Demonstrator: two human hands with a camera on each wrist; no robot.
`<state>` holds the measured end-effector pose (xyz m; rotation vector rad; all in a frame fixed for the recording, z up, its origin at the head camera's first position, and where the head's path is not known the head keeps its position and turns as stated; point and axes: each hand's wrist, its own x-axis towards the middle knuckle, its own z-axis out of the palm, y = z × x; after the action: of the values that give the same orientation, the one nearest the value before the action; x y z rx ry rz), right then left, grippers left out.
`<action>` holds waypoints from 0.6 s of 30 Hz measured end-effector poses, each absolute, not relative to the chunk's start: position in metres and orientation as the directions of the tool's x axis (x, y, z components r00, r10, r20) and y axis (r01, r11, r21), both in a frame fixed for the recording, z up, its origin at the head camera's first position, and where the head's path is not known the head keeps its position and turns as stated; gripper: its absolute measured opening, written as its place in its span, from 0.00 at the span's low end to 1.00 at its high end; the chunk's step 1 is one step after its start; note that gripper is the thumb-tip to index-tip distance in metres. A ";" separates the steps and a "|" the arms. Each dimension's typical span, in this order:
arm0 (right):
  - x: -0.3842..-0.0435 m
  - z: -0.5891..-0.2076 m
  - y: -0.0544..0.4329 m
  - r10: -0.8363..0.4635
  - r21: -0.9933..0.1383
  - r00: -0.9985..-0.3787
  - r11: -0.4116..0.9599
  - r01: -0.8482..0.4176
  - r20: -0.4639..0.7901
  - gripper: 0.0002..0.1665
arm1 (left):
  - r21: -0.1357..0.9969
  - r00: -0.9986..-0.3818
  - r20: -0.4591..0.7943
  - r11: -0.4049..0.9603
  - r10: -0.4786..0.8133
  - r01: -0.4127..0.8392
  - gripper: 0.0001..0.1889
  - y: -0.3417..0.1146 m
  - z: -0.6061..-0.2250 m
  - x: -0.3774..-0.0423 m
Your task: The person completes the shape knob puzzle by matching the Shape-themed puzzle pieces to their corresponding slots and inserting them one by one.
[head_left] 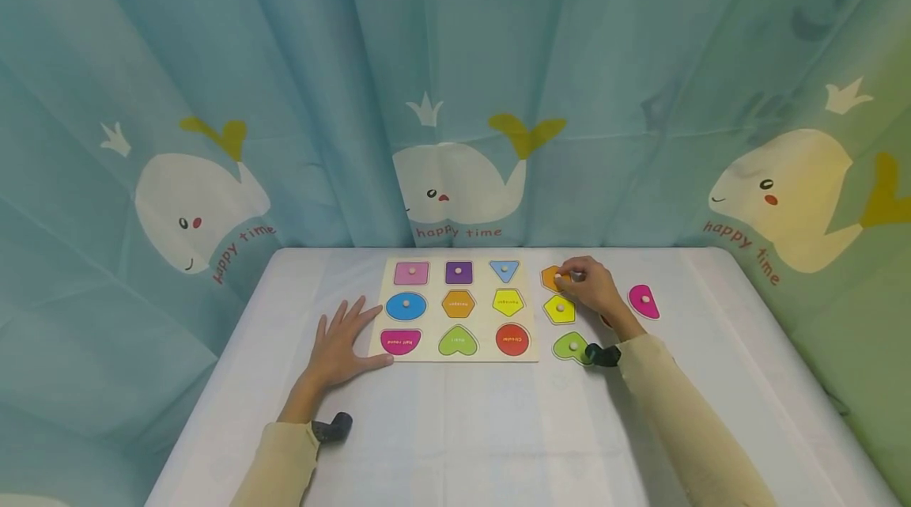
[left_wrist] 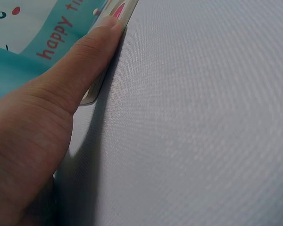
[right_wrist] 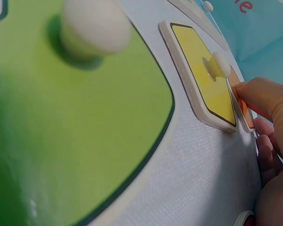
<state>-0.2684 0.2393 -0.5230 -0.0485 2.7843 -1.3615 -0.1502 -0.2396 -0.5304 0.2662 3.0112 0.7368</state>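
Observation:
A cream knob puzzle board (head_left: 484, 323) lies on the table. My left hand (head_left: 339, 347) spreads its straight fingers at the board's left edge, and its thumb (left_wrist: 87, 52) touches the front corner. To the right of the board, my right hand (head_left: 591, 285) pinches the knob of an orange hexagon piece (head_left: 548, 278), with the fingertips partly hidden. Just in front of it lie a yellow pentagon piece (head_left: 560, 309) and a green heart piece (head_left: 567, 345). A magenta half-round piece (head_left: 643, 300) rests to the right of that hand. Under the right wrist, a red piece (right_wrist: 247, 220) is mostly hidden.
Pink (head_left: 410, 278), purple (head_left: 459, 278), blue triangle (head_left: 504, 275) and blue oval (head_left: 407, 311) pieces with knobs sit in the board. Several printed shapes without knobs show elsewhere on it. A blue whale-print curtain (head_left: 455, 32) hangs behind the white-covered table (head_left: 455, 444).

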 end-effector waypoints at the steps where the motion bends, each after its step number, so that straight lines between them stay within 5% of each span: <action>1: -0.268 -0.523 0.239 -0.048 -0.789 -0.999 0.615 -0.013 -0.020 0.12 | 0.458 -0.984 0.011 0.874 0.175 0.161 0.51 -0.240 -0.530 -0.150; 18: -0.268 -0.510 0.233 -0.037 -0.742 -0.999 0.671 0.001 -0.035 0.11 | 0.475 -0.986 -0.003 0.868 0.167 0.146 0.51 -0.238 -0.528 -0.147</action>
<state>-0.2684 0.2332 -0.5099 -0.0310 2.8286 -1.2554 -0.1473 -0.2383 -0.5276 0.2510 2.9929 0.7566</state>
